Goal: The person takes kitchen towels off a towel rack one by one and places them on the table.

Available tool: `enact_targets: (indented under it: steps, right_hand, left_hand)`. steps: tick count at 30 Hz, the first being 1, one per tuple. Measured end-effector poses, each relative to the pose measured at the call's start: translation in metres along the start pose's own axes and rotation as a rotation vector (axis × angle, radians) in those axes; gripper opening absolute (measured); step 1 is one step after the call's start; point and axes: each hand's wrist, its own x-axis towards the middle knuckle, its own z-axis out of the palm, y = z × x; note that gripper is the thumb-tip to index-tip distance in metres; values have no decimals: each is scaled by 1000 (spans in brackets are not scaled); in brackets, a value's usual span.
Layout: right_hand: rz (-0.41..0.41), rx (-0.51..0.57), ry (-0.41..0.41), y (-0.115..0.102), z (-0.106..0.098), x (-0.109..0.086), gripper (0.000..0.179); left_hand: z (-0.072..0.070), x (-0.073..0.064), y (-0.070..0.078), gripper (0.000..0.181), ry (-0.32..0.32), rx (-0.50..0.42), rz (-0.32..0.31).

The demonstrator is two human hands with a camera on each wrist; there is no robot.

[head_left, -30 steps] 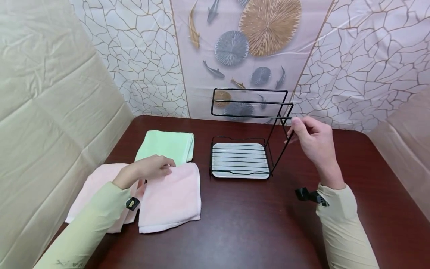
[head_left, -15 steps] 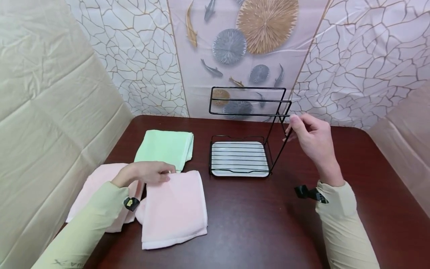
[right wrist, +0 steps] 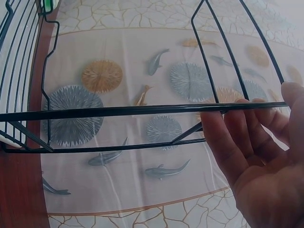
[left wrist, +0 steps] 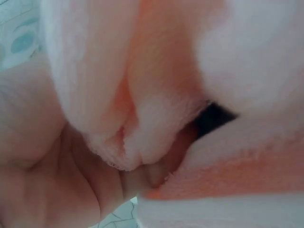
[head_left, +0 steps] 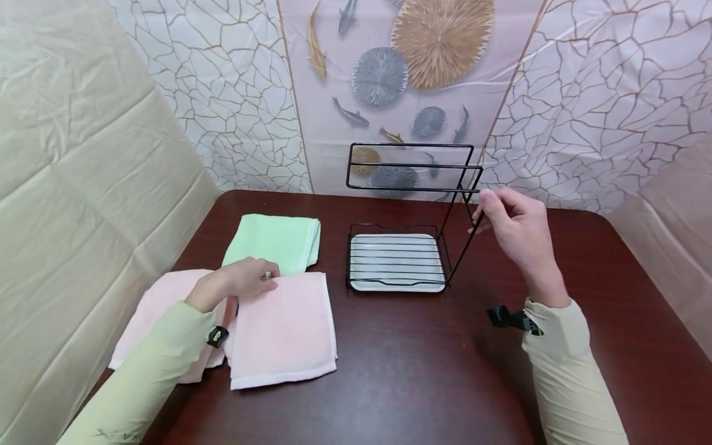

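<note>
My left hand [head_left: 245, 281] pinches the top edge of a folded pink towel [head_left: 283, 334], which hangs down toward the table in front of it. In the left wrist view the towel's bunched folds [left wrist: 137, 118] lie against the fingers and hide the fingertips. At the right, my right hand [head_left: 520, 232] grips the upper corner of a black wire rack [head_left: 414, 191]. The right wrist view shows its fingers curled round the rack's bar [right wrist: 142, 109]. A white tray [head_left: 397, 262] sits in the rack's base under the wires.
Behind the held towel a folded green towel [head_left: 272, 241] lies on the dark red-brown table [head_left: 389, 371]. Another pink towel [head_left: 167, 309] lies at the left, partly under my left forearm. A patterned cloth wall [head_left: 245, 93] stands at the back.
The pink towel in my left hand first swung down and right toward the front, then came back up and left. My right hand keeps its grip on the rack.
</note>
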Motion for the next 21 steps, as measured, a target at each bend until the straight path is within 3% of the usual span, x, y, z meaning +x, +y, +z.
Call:
enact_targets:
  steps: [5, 8, 12, 17, 21]
  right_hand:
    - [25, 24, -23, 1, -1, 0, 30]
    - [49, 37, -40, 0, -3, -1, 31]
    - [49, 77, -86, 0, -10, 1, 35]
    - [49, 93, -145, 3, -20, 2, 43]
    - [74, -16, -160, 8, -30, -1, 44]
  left_hand:
    - [2, -3, 7, 11, 38, 28, 12]
    - [-5, -6, 11, 15, 123, 46, 37]
    - [-18, -6, 15, 16, 228, 21, 86]
    - [-39, -7, 22, 21, 268, -28, 103]
    - [-55, -3, 36, 22, 277, -29, 133]
